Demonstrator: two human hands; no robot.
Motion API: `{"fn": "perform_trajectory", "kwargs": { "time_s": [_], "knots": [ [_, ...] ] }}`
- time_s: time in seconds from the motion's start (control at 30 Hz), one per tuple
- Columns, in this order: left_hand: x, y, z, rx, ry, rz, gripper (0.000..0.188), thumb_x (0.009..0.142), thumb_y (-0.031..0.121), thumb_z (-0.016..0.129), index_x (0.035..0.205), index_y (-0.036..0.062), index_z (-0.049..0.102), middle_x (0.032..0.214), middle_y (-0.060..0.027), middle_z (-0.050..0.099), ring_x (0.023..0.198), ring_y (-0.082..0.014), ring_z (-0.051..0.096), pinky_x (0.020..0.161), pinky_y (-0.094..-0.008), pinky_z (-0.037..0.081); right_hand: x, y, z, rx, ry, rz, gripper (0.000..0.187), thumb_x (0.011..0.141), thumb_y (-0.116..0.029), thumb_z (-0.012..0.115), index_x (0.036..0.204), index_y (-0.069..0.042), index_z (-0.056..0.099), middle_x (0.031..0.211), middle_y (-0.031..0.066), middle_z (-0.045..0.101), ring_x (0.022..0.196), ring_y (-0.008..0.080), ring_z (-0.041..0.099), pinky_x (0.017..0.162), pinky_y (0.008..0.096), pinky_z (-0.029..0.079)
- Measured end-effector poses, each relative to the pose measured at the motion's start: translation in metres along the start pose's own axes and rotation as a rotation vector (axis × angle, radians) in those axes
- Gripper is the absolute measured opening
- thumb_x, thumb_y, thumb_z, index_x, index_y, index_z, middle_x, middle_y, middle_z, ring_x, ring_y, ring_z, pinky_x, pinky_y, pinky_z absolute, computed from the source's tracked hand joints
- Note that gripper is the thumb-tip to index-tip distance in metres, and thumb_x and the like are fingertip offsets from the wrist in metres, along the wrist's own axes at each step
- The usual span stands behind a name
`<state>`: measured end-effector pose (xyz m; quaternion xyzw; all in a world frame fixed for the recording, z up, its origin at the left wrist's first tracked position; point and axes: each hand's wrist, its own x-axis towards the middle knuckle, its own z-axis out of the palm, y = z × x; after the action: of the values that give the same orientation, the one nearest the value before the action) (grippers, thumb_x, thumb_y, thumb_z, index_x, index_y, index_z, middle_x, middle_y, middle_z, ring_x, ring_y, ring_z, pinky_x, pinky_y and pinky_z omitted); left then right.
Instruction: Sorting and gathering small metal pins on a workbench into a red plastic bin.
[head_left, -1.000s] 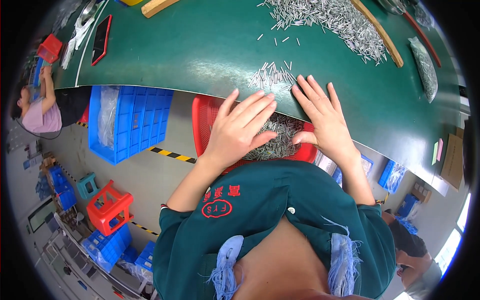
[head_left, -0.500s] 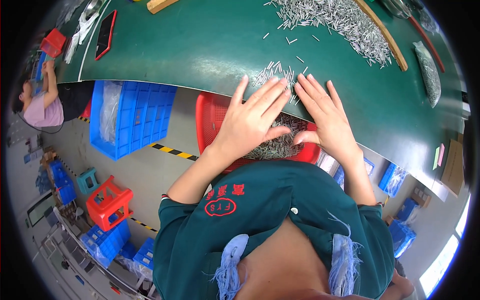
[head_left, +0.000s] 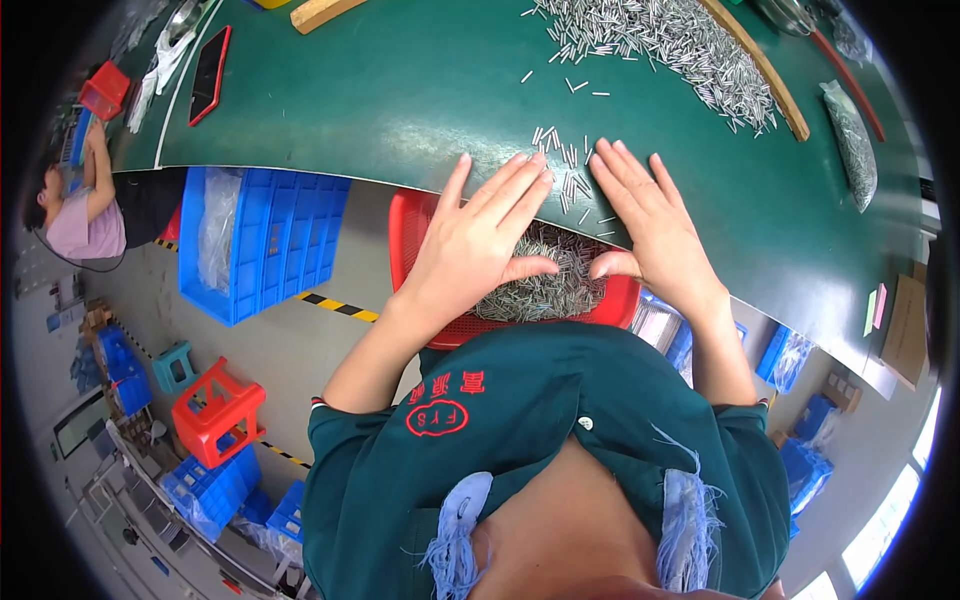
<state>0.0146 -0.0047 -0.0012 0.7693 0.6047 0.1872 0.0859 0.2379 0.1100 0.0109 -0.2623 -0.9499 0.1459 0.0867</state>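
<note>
Palm down at the near edge of the green tabletop, my left hand is open with its fingers stretched out. Opposite it lies my right hand, also flat and open. Between the fingertips is a loose cluster of small silvery metal pins, some right at the table edge. Just below the edge, a red perforated basket holds a heap of similar pins, partly hidden by both hands. Farther back, a large pile of pins spreads against a wooden strip.
A phone with a red case lies at the left. A clear bag of pins rests at the right. Blue crates stand beside the table, near a red stool. Another person sits at far left.
My left hand has shifted slightly left and nearer, widening the gap between the hands. The pin cluster has moved toward the table edge and thinned out, with more of the basket's heap showing.
</note>
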Motion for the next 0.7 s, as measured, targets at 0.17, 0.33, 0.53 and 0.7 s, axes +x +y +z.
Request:
{"fn": "perform_trajectory", "kwargs": {
  "time_s": [0.17, 0.33, 0.53, 0.7],
  "knots": [
    [0.024, -0.005, 0.001, 0.017, 0.075, 0.003, 0.095, 0.074, 0.058, 0.067, 0.149, 0.0057, 0.042, 0.154, -0.0114, 0.042, 0.144, -0.0274, 0.038, 0.117, -0.0573, 0.024, 0.023, 0.002, 0.003, 0.082, 0.059, -0.077, 0.112, 0.07, -0.075, 0.054, 0.152, -0.002, 0.033, 0.156, 0.0186, 0.035, 0.148, 0.0315, 0.029, 0.122, 0.0483, 0.02],
    [0.018, -0.004, 0.001, 0.048, 0.018, 0.025, 0.095, 0.073, 0.055, 0.07, 0.148, 0.0033, 0.041, 0.152, -0.0127, 0.043, 0.143, -0.0272, 0.039, 0.118, -0.054, 0.025, 0.03, -0.007, 0.01, 0.114, 0.02, -0.165, 0.115, 0.072, -0.077, 0.051, 0.152, 0.003, 0.029, 0.155, 0.0204, 0.037, 0.147, 0.0309, 0.03, 0.122, 0.0465, 0.022],
    [-0.021, 0.0, -0.018, -0.154, 0.065, 0.182, 0.056, 0.08, 0.044, 0.074, 0.119, 0.0047, 0.069, 0.123, -0.0085, 0.068, 0.121, -0.0232, 0.062, 0.108, -0.0484, 0.042, -0.003, -0.031, 0.004, 0.281, -0.11, -0.222, 0.09, 0.083, -0.056, 0.064, 0.15, -0.002, 0.037, 0.152, 0.0177, 0.042, 0.144, 0.0301, 0.037, 0.12, 0.0449, 0.028],
    [0.017, -0.025, -0.021, -0.055, 0.294, 0.104, 0.033, 0.087, 0.024, 0.072, 0.117, 0.0087, 0.07, 0.117, -0.0049, 0.069, 0.113, -0.0232, 0.064, 0.104, -0.0464, 0.044, 0.012, -0.013, -0.006, 0.336, -0.019, -0.154, 0.064, 0.097, -0.039, 0.058, 0.147, -0.003, 0.042, 0.151, 0.0172, 0.044, 0.143, 0.0304, 0.039, 0.12, 0.0486, 0.027]
  ]
}}
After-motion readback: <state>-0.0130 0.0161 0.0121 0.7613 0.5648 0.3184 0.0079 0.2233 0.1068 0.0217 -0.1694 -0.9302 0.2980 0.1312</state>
